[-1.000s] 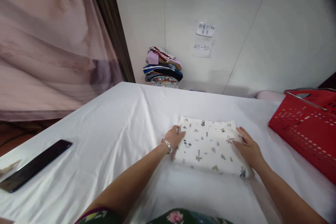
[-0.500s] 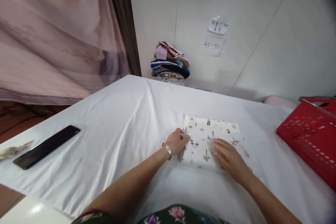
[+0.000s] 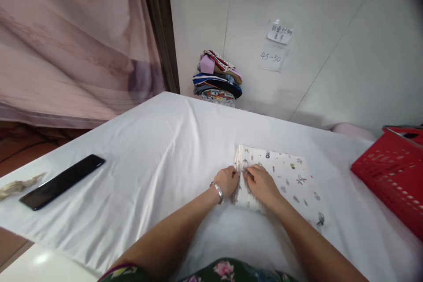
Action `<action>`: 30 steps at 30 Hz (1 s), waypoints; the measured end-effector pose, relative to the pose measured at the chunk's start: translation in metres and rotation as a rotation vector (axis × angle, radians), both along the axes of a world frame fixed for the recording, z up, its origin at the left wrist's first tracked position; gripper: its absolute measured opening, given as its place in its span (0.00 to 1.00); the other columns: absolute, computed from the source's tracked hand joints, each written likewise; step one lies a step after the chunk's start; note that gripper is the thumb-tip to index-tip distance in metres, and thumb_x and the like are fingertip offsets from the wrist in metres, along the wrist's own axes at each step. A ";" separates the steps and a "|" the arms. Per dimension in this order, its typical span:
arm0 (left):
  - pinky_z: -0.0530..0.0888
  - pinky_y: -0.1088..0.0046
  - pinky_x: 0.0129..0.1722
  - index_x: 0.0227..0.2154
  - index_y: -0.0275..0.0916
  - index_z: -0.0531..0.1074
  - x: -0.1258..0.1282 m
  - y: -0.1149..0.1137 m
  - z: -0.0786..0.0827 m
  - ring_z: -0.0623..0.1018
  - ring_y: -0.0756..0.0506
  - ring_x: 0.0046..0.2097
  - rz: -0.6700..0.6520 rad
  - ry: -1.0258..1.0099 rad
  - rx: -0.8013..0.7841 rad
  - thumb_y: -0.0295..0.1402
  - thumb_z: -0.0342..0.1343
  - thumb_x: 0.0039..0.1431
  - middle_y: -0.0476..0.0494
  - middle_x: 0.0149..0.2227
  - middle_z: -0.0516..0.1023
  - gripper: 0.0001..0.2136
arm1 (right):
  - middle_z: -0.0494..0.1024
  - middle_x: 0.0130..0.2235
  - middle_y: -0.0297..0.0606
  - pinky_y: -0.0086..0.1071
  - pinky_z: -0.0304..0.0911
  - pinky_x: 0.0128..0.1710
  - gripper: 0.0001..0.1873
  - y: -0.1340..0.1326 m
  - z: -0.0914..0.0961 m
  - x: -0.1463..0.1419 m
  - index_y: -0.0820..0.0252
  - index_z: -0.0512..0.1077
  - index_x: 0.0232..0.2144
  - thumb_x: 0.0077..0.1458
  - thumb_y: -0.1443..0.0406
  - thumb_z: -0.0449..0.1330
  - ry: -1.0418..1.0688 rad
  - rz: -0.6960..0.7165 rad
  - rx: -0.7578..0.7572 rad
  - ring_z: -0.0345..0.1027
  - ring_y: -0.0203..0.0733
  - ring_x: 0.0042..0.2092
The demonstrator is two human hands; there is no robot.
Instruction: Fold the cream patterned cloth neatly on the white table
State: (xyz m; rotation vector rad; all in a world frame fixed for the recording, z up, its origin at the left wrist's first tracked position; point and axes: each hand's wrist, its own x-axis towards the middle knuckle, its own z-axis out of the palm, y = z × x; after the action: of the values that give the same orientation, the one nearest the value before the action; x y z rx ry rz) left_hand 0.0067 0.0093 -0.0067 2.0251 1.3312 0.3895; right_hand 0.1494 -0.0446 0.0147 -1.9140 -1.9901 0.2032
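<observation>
A folded white cloth [image 3: 291, 178] with small printed plants and figures lies on the white-covered table in front of me. At its layered left edge, my left hand [image 3: 227, 180], a silver bracelet on the wrist, is closed with its fingers gripping the fold. Just to the right, my right hand [image 3: 262, 185] rests on top of the cloth. Its fingers are bent and drawn together at the cloth near that same edge, close to the left fingertips. The undersides of both hands are hidden.
A black phone-like slab [image 3: 62, 181] lies at the left beside a beige twisted item [image 3: 20, 186]. The red perforated basket [image 3: 390, 172] stands at the right. Past the far edge of the white tablecloth [image 3: 148, 141] is a stack of folded fabrics [image 3: 218, 78] against the wall.
My right hand has slid left across the cloth to its left edge, beside my left hand, and its fingers have drawn together. My left hand stays at the edge. The view has shifted slightly.
</observation>
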 end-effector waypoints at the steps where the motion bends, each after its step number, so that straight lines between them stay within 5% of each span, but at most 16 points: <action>1: 0.66 0.74 0.32 0.30 0.39 0.71 0.000 0.000 0.000 0.75 0.46 0.34 -0.006 0.011 -0.006 0.37 0.44 0.58 0.44 0.30 0.77 0.12 | 0.71 0.34 0.39 0.31 0.57 0.38 0.10 0.002 0.000 -0.001 0.58 0.69 0.30 0.57 0.64 0.49 -0.006 -0.026 -0.029 0.64 0.41 0.38; 15: 0.65 0.79 0.24 0.28 0.37 0.73 -0.007 0.011 0.004 0.73 0.51 0.25 -0.103 -0.023 -0.292 0.31 0.50 0.47 0.50 0.23 0.75 0.08 | 0.76 0.34 0.41 0.31 0.52 0.28 0.14 0.031 0.016 -0.013 0.58 0.69 0.33 0.50 0.54 0.55 -0.090 -0.227 -0.342 0.68 0.45 0.36; 21: 0.66 0.79 0.22 0.30 0.37 0.72 -0.007 0.011 0.001 0.73 0.51 0.23 -0.120 -0.058 -0.313 0.30 0.49 0.46 0.49 0.24 0.76 0.09 | 0.74 0.29 0.38 0.29 0.49 0.25 0.04 0.037 0.014 -0.008 0.57 0.68 0.25 0.46 0.63 0.56 -0.028 -0.189 -0.329 0.65 0.39 0.30; 30: 0.66 0.79 0.22 0.25 0.37 0.72 -0.007 0.011 0.003 0.73 0.51 0.23 -0.124 -0.041 -0.282 0.29 0.49 0.45 0.49 0.22 0.74 0.07 | 0.68 0.20 0.31 0.27 0.48 0.23 0.06 0.033 0.010 0.000 0.58 0.64 0.19 0.46 0.66 0.55 0.123 -0.158 -0.299 0.60 0.34 0.23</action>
State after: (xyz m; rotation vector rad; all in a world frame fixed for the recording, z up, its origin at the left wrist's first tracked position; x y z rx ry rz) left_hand -0.0002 0.0198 -0.0035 1.8420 1.1573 0.1747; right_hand 0.1495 -0.0117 0.0243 -2.1700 -1.7995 0.5891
